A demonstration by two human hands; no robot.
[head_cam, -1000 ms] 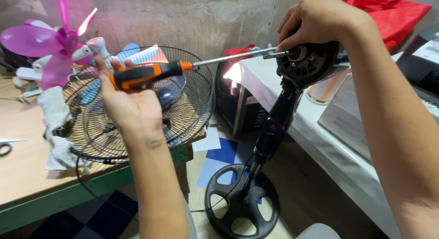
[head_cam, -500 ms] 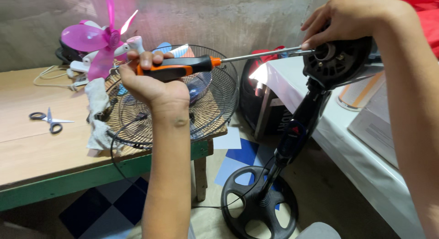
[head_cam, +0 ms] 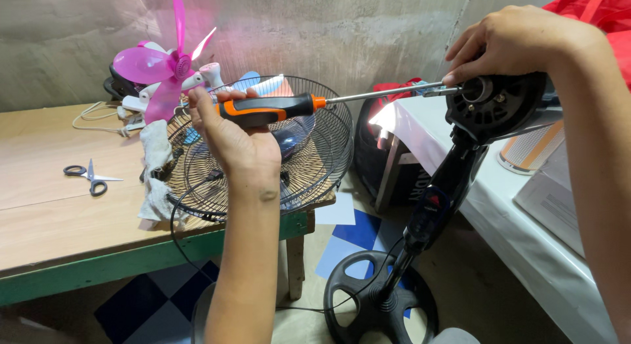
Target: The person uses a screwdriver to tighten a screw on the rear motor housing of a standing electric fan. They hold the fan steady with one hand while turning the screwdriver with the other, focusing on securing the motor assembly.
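Left hand clamped round the screwdriver, tip at the motor head at 3 o'clock – right hand steadying it. Screw-driving step, I'd say; next wants steady turning.

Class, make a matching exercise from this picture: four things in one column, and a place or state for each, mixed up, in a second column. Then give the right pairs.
Things:
1. screwdriver
2. scissors
3. fan blade
4. motor

Places or states:
a. flat on the wooden table
b. pink, behind the wire grille
c. gripped by the left hand
d. atop the black stand, under the right hand

Pairs: 1-c, 2-a, 3-b, 4-d
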